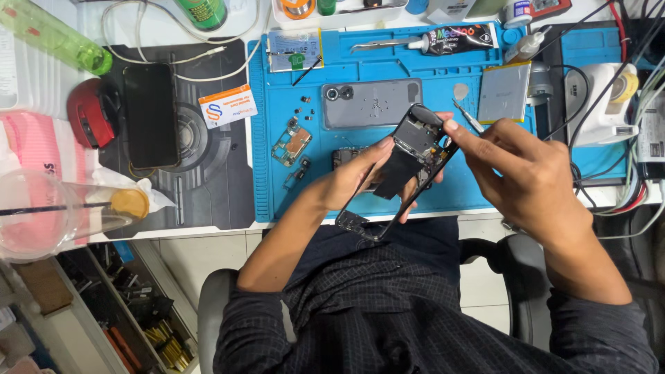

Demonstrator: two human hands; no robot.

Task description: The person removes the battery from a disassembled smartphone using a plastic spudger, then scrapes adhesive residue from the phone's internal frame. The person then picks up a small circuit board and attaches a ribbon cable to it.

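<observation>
My left hand [360,181] has its grip pinched on the stripped phone frame [400,170], tilted above the blue mat [485,190] so its inside faces me, while my right hand [516,170], fingers drawn together, presses its forefinger on the frame's top edge.

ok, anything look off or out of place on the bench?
Nothing spilled or broken. The left hand holds a stripped black phone frame tilted above the blue repair mat; the right hand touches its top edge. A small green circuit board and screws lie loose on the mat.
</observation>
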